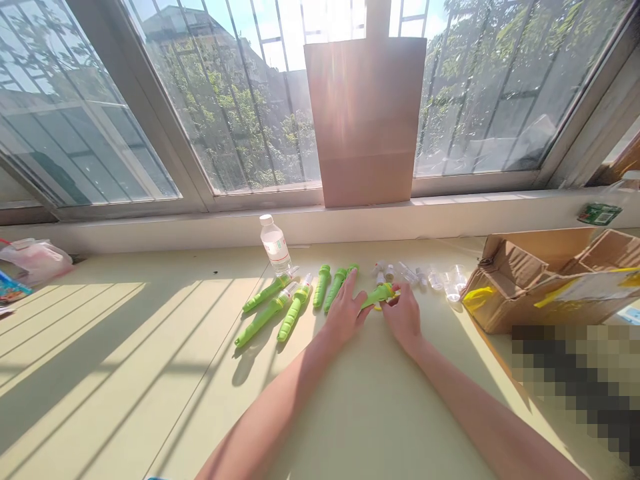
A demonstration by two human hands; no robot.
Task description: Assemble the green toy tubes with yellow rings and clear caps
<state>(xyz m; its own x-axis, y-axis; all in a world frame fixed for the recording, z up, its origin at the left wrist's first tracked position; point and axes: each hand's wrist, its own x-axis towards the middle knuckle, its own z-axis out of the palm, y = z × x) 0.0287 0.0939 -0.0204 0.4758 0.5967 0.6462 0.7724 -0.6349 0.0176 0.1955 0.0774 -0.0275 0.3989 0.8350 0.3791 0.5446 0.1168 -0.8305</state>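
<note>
Between my hands a green ridged tube [379, 294] lies tilted. My left hand [345, 308] has its fingers spread, touching the tube's lower left end and lying beside other green tubes [335, 288]. My right hand [404, 315] is closed with a pinch at the tube's right end; a small yellow piece shows just below it. To the left, several green tubes with clear tips [295, 309] lie on the table. Small clear plastic cups [453, 285] and other clear pieces [409, 272] stand and lie beyond my right hand.
A clear bottle with a white cap [275, 245] stands behind the tubes. An open cardboard box [520, 297] is at the right, near the cups. A brown board [369, 123] leans on the window. A pinkish plastic bag [37, 260] lies far left on the pale table [125, 360].
</note>
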